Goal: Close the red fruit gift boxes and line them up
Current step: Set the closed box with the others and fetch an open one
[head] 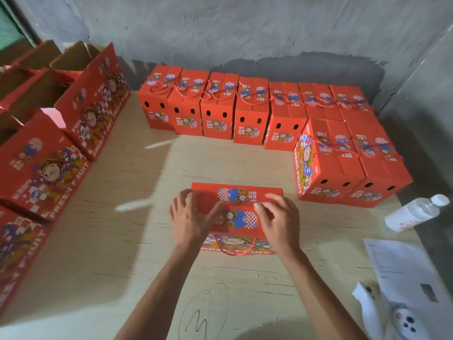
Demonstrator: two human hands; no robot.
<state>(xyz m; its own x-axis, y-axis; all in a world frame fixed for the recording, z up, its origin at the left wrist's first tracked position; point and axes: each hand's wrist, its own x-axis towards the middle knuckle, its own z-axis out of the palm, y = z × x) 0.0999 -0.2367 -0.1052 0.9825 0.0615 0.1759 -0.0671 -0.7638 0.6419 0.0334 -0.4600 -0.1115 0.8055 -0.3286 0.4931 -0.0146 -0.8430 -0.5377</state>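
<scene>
Plywood table [122,241] against grey wall [245,28]; left hand [188,217] and right hand [279,222] press flat on red box [237,195].

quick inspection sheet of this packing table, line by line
surface: pale wooden table, pencil scribble near the front edge
job's things: box being closed at centre; closed boxes lined along the wall; open boxes at left
clutter: water bottle, printed sheet, white bag at right
grippers: left hand and right hand press the box top, fingers spread
cables: nothing seen
surroundings: grey concrete wall
</scene>
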